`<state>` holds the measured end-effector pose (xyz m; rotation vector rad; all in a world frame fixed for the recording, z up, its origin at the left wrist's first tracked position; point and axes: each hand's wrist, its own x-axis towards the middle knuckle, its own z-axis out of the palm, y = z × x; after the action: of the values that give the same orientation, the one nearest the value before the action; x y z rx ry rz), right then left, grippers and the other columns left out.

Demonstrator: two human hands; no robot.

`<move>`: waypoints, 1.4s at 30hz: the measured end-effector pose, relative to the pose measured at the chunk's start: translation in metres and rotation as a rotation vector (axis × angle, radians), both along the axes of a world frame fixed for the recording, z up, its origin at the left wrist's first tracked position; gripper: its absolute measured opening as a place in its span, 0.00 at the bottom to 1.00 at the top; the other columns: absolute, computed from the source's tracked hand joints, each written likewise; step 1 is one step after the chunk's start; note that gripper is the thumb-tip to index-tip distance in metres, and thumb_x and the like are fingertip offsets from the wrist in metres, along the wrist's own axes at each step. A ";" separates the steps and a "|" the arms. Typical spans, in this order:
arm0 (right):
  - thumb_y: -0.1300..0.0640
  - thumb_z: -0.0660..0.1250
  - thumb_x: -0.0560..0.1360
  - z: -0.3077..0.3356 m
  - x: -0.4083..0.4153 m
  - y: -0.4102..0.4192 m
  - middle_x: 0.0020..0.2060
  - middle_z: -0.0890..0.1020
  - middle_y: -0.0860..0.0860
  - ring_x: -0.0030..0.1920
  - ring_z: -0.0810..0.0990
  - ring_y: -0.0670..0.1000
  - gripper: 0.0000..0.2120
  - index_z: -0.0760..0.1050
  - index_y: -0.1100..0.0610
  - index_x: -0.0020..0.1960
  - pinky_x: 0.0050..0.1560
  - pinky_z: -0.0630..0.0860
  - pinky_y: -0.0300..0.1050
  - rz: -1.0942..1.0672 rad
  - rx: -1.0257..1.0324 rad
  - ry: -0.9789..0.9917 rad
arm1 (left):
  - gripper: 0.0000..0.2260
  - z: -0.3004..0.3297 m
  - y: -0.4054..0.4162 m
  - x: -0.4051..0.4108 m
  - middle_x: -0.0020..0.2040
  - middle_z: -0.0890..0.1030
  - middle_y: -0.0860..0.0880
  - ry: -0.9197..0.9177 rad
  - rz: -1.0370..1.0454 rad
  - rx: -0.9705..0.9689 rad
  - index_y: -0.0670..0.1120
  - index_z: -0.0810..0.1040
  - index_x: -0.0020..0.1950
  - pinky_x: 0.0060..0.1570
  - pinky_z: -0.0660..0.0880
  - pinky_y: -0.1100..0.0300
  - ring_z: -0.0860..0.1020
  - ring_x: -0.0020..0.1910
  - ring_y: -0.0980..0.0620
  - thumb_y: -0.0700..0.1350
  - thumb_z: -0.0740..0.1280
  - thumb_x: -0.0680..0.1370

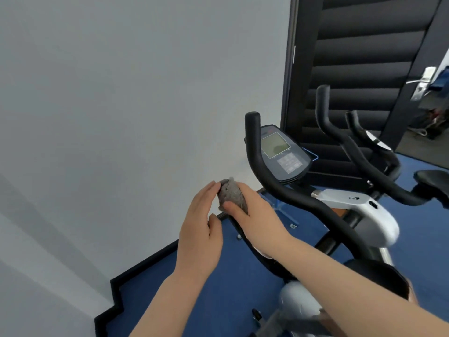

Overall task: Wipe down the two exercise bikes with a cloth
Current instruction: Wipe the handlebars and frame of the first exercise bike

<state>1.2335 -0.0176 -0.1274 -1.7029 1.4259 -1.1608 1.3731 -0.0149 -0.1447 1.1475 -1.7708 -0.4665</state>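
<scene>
- My right hand grips a wadded grey cloth, fuzzy and crumpled, thumb pressed across its front.
- My left hand lies flat-fingered against the cloth's left side, fingers straight.
- Both hover left of the near bike's curved, matte black handlebar.
- Its console has a pale rectangular screen.
- A second bike's foam-covered handlebar stands beyond, on blue floor matting.
</scene>
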 end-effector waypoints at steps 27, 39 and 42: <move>0.54 0.67 0.78 0.002 -0.152 0.046 0.59 0.75 0.43 0.60 0.72 0.46 0.19 0.72 0.51 0.68 0.60 0.68 0.43 0.529 0.150 0.857 | 0.18 -0.044 0.056 -0.102 0.62 0.78 0.53 -0.037 0.085 -0.120 0.47 0.81 0.58 0.77 0.49 0.53 0.75 0.62 0.58 0.29 0.62 0.77; 0.49 0.60 0.80 -0.002 -0.138 0.053 0.51 0.75 0.51 0.50 0.77 0.55 0.10 0.74 0.54 0.55 0.44 0.71 0.49 0.457 0.033 0.938 | 0.17 -0.034 0.069 -0.137 0.59 0.79 0.57 0.031 0.213 -0.101 0.52 0.81 0.54 0.68 0.64 0.47 0.71 0.60 0.67 0.33 0.60 0.76; 0.50 0.59 0.80 0.000 -0.156 0.061 0.57 0.75 0.49 0.57 0.75 0.53 0.14 0.73 0.52 0.63 0.55 0.72 0.52 0.467 0.008 0.861 | 0.17 -0.033 0.068 -0.142 0.58 0.79 0.58 0.030 0.265 -0.051 0.51 0.81 0.53 0.69 0.64 0.48 0.72 0.60 0.65 0.32 0.61 0.76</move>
<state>1.0779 0.0434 -0.1272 -2.4996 1.3282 -0.1416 1.2310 0.0529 -0.1773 1.3097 -1.5671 -0.2763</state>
